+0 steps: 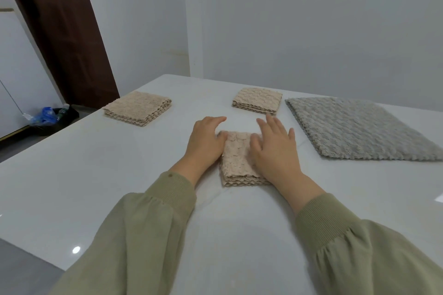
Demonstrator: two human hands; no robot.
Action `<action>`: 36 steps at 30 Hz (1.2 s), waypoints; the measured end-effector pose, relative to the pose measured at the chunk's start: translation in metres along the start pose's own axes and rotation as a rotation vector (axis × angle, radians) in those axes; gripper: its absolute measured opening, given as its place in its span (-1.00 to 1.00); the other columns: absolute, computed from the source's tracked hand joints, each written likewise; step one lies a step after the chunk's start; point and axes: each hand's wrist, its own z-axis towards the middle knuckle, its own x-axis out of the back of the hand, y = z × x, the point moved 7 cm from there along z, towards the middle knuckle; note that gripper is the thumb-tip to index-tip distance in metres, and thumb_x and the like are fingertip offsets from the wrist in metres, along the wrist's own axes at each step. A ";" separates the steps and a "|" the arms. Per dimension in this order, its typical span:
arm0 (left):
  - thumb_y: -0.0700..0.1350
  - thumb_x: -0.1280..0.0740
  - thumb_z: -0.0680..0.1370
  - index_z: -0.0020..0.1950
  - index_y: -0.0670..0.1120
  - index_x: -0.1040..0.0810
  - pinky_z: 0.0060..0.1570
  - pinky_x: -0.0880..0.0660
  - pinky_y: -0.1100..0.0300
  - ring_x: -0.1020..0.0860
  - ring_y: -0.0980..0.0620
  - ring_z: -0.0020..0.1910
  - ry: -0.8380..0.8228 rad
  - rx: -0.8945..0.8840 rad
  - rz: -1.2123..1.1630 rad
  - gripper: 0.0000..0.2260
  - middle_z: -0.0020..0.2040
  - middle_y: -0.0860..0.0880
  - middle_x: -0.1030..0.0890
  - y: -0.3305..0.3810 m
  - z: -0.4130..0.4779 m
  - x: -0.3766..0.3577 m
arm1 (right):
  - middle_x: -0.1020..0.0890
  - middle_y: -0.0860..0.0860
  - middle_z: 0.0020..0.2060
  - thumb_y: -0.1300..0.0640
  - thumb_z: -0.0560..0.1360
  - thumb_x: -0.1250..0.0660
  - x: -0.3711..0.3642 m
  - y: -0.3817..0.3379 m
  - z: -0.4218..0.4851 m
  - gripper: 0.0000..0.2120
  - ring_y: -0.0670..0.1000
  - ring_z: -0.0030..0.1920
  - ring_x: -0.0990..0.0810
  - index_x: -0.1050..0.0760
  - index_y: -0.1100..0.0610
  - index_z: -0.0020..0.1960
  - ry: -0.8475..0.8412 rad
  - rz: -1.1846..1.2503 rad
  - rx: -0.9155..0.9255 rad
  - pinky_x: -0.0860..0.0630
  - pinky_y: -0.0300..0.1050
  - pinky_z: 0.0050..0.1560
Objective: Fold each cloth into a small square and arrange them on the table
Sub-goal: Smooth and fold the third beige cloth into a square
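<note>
Head | folded beige cloth [236, 163] | left hand [206, 137] flat, touching its left edge | right hand [273, 148] flat, pressing its top

Both my hands flat on a folded beige cloth.
My left hand [206, 136] and right hand [273, 148] press the near cloth [236, 163] on the table [96, 187]; beyond lie the folded left cloth [137, 108] and far cloth [257, 100], with the grey cloth [359, 129] spread flat to the right.

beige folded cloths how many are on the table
3. The far-left textured beige folded cloth; the far-centre beige cloth; the near beige cloth under the left hand and right hand. None looks hidden.
</note>
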 end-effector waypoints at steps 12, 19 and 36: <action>0.12 0.06 0.64 0.55 0.01 0.04 0.48 0.12 0.01 0.10 0.07 0.53 -0.460 -0.151 0.455 -0.50 0.57 0.06 0.05 -0.003 -0.040 -0.034 | -0.05 0.01 0.54 -0.01 0.62 0.04 -0.009 0.022 -0.022 -0.51 0.00 0.52 0.02 -0.08 0.08 0.52 -0.228 0.048 -0.059 0.12 0.11 0.48; 0.19 -0.33 0.37 0.19 -0.08 -0.55 0.23 -0.34 0.10 -0.39 0.03 0.21 -0.118 -0.514 0.219 -0.51 0.16 -0.03 -0.50 0.037 -0.070 0.003 | -0.32 0.03 0.37 -0.03 0.48 -0.27 0.032 0.039 -0.062 -0.54 0.03 0.37 -0.28 -0.36 0.08 0.34 -0.012 0.184 -0.011 -0.23 -0.07 0.37; -0.20 -0.12 0.38 -0.09 -0.16 -0.61 -0.26 -0.54 0.06 -0.57 -0.09 -0.18 -0.239 -0.585 0.425 -0.71 -0.17 -0.06 -0.62 0.020 -0.103 0.038 | -0.59 0.03 -0.20 0.16 0.38 -0.37 0.035 -0.024 -0.101 -0.88 0.09 -0.16 -0.57 -0.59 0.17 -0.11 -0.018 0.145 0.341 -0.49 -0.11 -0.17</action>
